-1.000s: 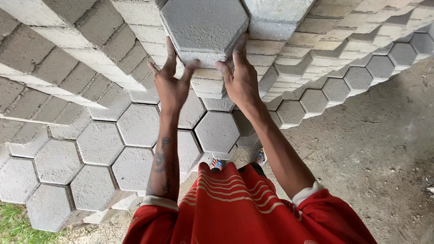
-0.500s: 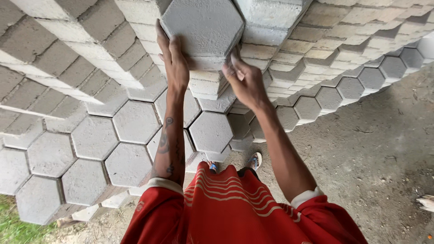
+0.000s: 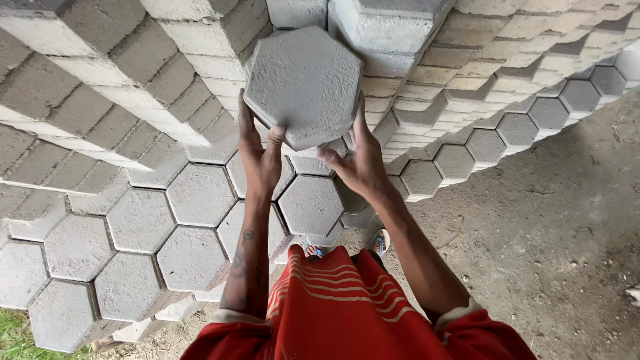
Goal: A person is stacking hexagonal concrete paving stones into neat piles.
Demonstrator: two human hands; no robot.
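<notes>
Block: a grey hexagonal concrete paving block point(image 3: 303, 83) is held up in front of the stacks, its flat face turned toward the camera, its lower edges resting in both hands.
Left hand: the left hand point(image 3: 259, 157) cups the block's lower left edge, fingers running up its side, closed on it.
Right hand: the right hand point(image 3: 357, 163) grips the lower right edge, thumb underneath and fingers spread behind, closed on the same block.
Stacks: tall stepped piles of grey concrete pavers point(image 3: 100, 87) rise to the left and ahead; a lower layer of flat hexagonal blocks point(image 3: 200, 193) lies just below the hands.
Ground: bare packed dirt point(image 3: 547, 220) to the right, a patch of grass point(image 3: 13, 333) at the bottom left.
Person: red shirt with pale stripes point(image 3: 333, 307), sandalled feet point(image 3: 380, 241) near the stack's edge.
Handling: judged heavy and rough, so keep both palms under the lower edges, weight shared evenly, block close to the body, fingers away from any seam between neighbouring blocks, toes back.
</notes>
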